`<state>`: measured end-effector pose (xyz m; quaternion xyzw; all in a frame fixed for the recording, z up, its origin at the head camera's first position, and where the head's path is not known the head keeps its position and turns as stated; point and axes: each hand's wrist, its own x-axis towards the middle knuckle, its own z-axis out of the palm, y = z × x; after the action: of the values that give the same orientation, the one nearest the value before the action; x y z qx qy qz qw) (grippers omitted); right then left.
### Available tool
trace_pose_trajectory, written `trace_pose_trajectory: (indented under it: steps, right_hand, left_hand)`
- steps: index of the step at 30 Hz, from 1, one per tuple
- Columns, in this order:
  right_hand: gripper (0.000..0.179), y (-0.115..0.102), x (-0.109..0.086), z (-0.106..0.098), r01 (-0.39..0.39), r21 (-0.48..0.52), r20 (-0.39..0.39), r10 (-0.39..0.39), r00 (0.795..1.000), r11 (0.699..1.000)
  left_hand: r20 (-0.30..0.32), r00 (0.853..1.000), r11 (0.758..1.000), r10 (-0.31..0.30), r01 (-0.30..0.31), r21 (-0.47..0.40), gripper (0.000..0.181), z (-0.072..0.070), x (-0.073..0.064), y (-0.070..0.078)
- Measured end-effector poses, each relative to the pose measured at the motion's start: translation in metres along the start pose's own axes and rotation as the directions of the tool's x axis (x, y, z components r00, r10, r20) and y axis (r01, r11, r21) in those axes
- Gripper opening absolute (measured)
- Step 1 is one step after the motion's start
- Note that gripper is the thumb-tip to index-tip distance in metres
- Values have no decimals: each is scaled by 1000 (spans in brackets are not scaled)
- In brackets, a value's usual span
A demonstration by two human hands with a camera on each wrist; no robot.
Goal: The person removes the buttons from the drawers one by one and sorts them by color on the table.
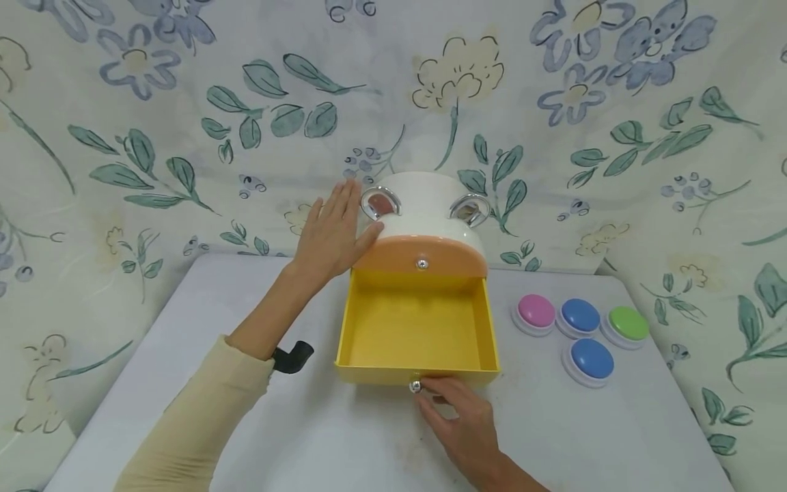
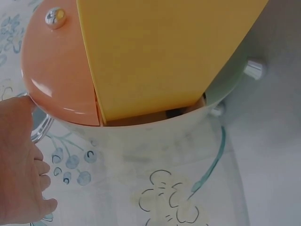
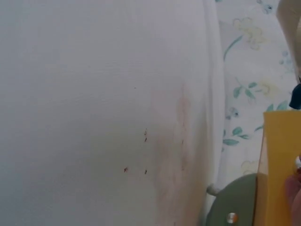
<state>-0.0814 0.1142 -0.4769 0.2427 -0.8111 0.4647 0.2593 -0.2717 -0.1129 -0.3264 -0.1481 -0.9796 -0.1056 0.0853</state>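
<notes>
Shows, from the wrists, a green cabinet base [image 3: 233,200], hidden from the head; from the head only, four push buttons [image 1: 581,315] on the desk [image 1: 307,437], right of the pulled-out yellow drawer [image 1: 415,328]; rests left hand [image 1: 327,236] straight-fingered against the white cabinet top [image 1: 424,205]; pinches the drawer's silver knob [image 1: 415,387] with right hand [image 1: 465,425].

Head camera looks forward and down from above, desk [image 1: 301,437] spread below; left wrist view sits close in, drawer [image 2: 164,56] filling top centre; right wrist faces mostly desk, sharing that drawer at lower right!
</notes>
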Motion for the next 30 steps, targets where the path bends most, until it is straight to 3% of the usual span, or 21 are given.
trace_pose_trajectory:
  steps: [10,22,30]
  right_hand:
    - [32,3,3,2,78,38,-22,-77,997,996]
    - [18,2,5,3,101,23,-39,-100,994,995]
    - [20,9,24,2,85,1,-66,-85,994,996]
  left_hand:
    - [1,1000,1000,-3,3,-4,83,0,0,-2]
    - [-7,1000,1000,-9,9,2,82,0,0,-1]
    - [2,1000,1000,-16,16,2,83,1,-1,-1]
